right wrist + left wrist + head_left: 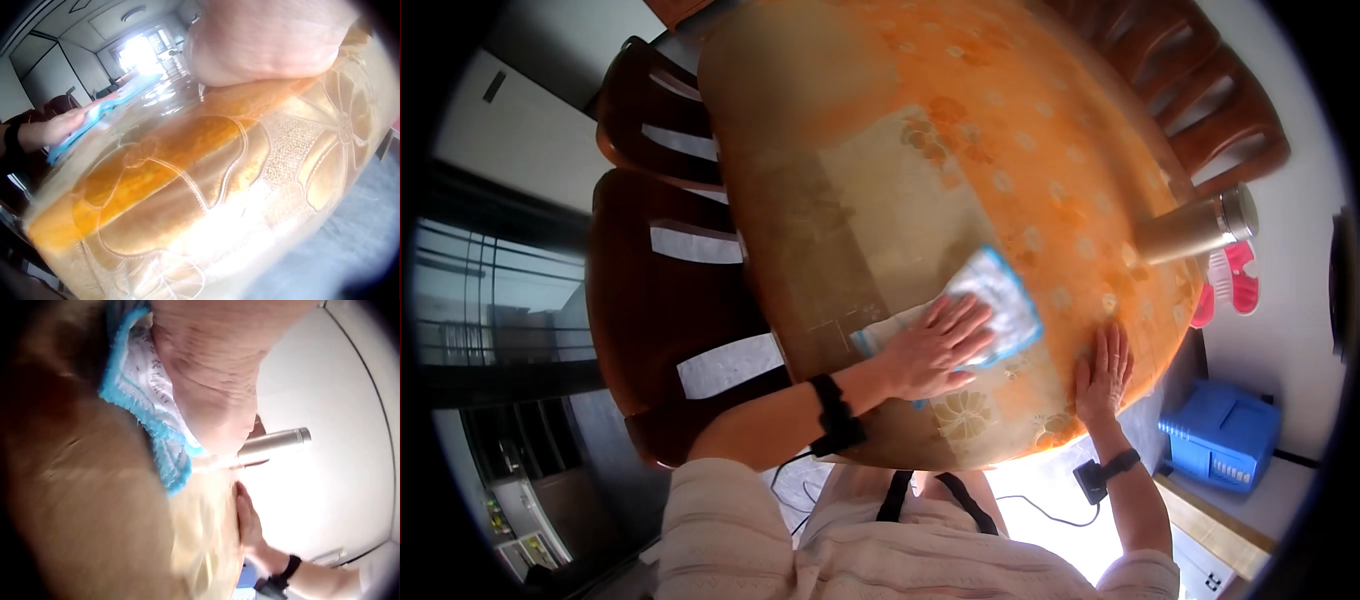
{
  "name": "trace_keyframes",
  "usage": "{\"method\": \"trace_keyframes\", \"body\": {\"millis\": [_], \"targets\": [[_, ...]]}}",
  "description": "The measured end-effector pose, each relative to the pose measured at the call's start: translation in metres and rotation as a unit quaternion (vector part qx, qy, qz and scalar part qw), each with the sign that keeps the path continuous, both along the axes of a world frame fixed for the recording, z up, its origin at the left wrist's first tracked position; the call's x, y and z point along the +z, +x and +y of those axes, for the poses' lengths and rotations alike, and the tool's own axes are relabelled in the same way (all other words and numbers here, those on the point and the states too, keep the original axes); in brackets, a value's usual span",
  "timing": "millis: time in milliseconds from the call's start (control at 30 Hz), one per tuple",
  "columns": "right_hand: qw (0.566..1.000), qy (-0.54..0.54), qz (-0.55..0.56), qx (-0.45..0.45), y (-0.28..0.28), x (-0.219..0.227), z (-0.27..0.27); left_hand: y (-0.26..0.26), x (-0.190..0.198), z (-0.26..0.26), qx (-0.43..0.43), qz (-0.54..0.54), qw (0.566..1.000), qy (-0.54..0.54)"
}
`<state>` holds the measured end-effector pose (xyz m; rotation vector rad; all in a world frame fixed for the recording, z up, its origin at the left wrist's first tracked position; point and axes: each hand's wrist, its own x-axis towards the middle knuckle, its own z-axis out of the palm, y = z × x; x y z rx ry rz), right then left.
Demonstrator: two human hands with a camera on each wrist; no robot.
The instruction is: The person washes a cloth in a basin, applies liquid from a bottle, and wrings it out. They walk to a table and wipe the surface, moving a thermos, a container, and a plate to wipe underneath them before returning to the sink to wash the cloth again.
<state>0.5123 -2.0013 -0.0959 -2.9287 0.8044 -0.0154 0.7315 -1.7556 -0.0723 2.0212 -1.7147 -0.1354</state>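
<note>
A white cloth with a blue fringed edge (1008, 318) lies spread on the table. My left hand (945, 345) rests flat on it, fingers straight and slightly spread, pressing it against the tabletop. In the left wrist view the cloth's blue edge (140, 412) is folded below the heel of the hand, and dark printed characters show on the white. My right hand (1106, 375) lies on the table near its right front edge, fingers extended and holding nothing. The right wrist view shows its heel (262, 44) on the clear, flower-patterned table cover (206, 169).
A steel thermos (1195, 228) stands near the table's right edge. Wooden chairs (665, 270) line the left side, and more chairs (1225, 120) stand at the far right. Past the right edge are a blue plastic box (1222, 435) and a pink item (1245, 280).
</note>
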Motion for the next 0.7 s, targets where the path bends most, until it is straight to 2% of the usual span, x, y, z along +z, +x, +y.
{"method": "trace_keyframes", "body": {"millis": [67,200,300,400,467,533,633,700], "targets": [[1.000,-0.012,-0.010,0.015,-0.002,-0.002,-0.002,0.021,0.002,0.030,-0.040,-0.022,0.999,0.019],[1.000,-0.004,-0.002,0.014,-0.003,0.001,-0.002,0.127,-0.001,0.056,0.062,-0.035,0.997,-0.034],[1.000,-0.006,0.005,0.020,-0.003,0.003,-0.002,0.202,-0.006,0.073,0.159,-0.130,0.978,0.038],[0.999,0.000,-0.010,0.032,-0.007,-0.001,-0.005,0.297,-0.028,0.098,0.262,-0.218,0.933,0.115],[0.999,-0.006,-0.012,0.042,-0.006,-0.001,-0.006,0.369,-0.049,0.117,0.347,-0.286,0.875,0.179],[0.999,-0.008,-0.008,0.046,-0.003,0.001,-0.005,0.419,-0.044,0.126,0.430,-0.174,0.869,0.171],[0.999,-0.005,0.001,0.048,-0.001,0.004,-0.003,0.500,-0.051,0.140,0.535,-0.125,0.810,0.205],[0.999,-0.008,0.004,0.045,0.001,0.005,-0.002,0.539,-0.052,0.138,0.544,-0.117,0.800,0.223]]}}
